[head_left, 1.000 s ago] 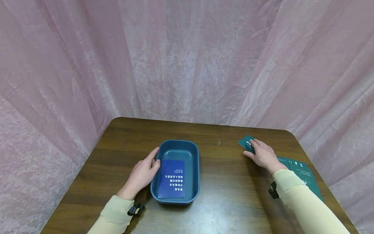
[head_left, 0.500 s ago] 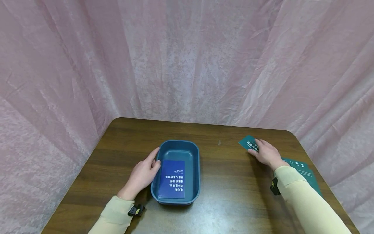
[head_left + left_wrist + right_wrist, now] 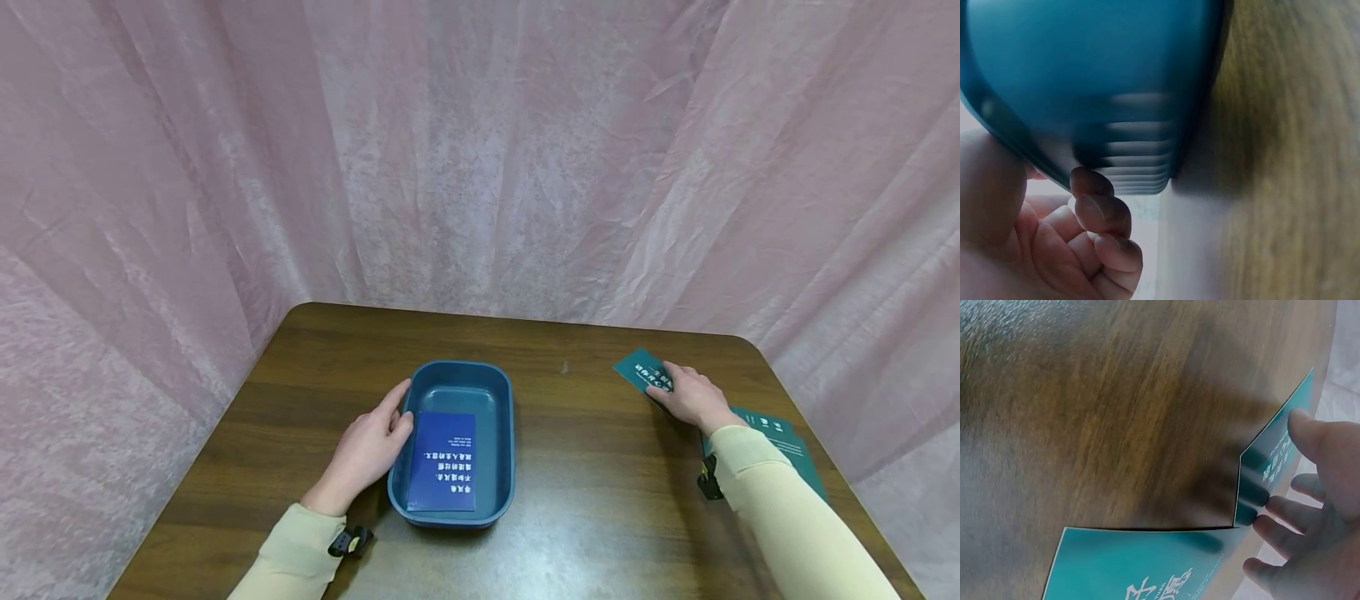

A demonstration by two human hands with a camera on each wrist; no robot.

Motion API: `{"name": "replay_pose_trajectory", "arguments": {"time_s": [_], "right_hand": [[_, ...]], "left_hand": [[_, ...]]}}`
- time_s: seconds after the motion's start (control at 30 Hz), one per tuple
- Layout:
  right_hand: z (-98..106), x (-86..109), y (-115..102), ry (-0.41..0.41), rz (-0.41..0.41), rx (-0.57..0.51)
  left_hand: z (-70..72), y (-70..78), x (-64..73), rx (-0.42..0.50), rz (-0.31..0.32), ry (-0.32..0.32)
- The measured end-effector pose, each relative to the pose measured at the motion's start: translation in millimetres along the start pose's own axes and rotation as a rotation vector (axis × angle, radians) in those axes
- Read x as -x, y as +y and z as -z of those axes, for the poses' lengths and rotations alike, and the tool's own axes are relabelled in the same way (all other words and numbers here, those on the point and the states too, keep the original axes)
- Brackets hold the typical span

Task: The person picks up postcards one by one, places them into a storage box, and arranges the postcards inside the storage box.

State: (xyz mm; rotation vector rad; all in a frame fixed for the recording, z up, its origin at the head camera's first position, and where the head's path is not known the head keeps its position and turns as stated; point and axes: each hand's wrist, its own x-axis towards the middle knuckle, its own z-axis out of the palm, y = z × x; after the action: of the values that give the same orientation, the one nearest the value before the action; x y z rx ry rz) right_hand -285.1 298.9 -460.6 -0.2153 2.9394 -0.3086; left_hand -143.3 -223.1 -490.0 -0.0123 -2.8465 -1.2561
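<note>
In the head view my left hand (image 3: 367,458) holds the left rim of a blue rectangular box (image 3: 498,433), its index finger along the rim. The left wrist view shows the thumb over the rim and curled fingers against the ribbed outside of the box (image 3: 1085,56). A dark blue printed card (image 3: 442,462) lies inside it. Far right, my right hand (image 3: 696,398) is over the near right end of a green printed card (image 3: 637,367). In the right wrist view its thumb and loosely bent fingers (image 3: 1285,515) are at that card (image 3: 1260,478); firm contact cannot be told.
More green cards (image 3: 787,446) lie near the right table edge, partly under the right forearm; one green card (image 3: 1104,562) shows large in the right wrist view. The brown wooden table (image 3: 585,467) has rounded far corners. A pink curtain (image 3: 480,167) hangs behind it.
My right hand has slid a little to the right and nearer along the green card, uncovering more of its print. The card itself has barely moved. My left hand stays at the box.
</note>
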Motion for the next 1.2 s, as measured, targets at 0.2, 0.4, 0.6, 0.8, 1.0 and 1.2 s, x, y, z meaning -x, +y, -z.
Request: {"name": "replay_pose_trajectory", "arguments": {"time_s": [0.2,0.4,0.6,0.8,1.0,1.2], "right_hand": [[-1,-1.6,4,-0.006,-0.015,0.001],[2,-3.2,2,-0.012,-0.005,-0.015],[10,-1.7,-8,-0.029,0.027,-0.051],[15,-0.9,-17,-0.088,0.029,-0.066],[16,-1.7,-24,-0.126,0.044,-0.063],[19,-0.5,-29,-0.150,0.005,-0.056]], "left_hand": [[-0.2,-0.1,0.2,-0.002,0.001,0.002],[-0.6,0.0,-0.1,0.004,0.000,0.005],[-0.7,-1.1,-0.4,0.003,-0.003,0.008],[-1.4,-2.0,-0.6,0.008,-0.006,0.008],[-1.4,-1.8,-0.4,0.011,-0.007,0.009],[-1.1,-1.4,-0.4,0.012,-0.005,0.007]]}}
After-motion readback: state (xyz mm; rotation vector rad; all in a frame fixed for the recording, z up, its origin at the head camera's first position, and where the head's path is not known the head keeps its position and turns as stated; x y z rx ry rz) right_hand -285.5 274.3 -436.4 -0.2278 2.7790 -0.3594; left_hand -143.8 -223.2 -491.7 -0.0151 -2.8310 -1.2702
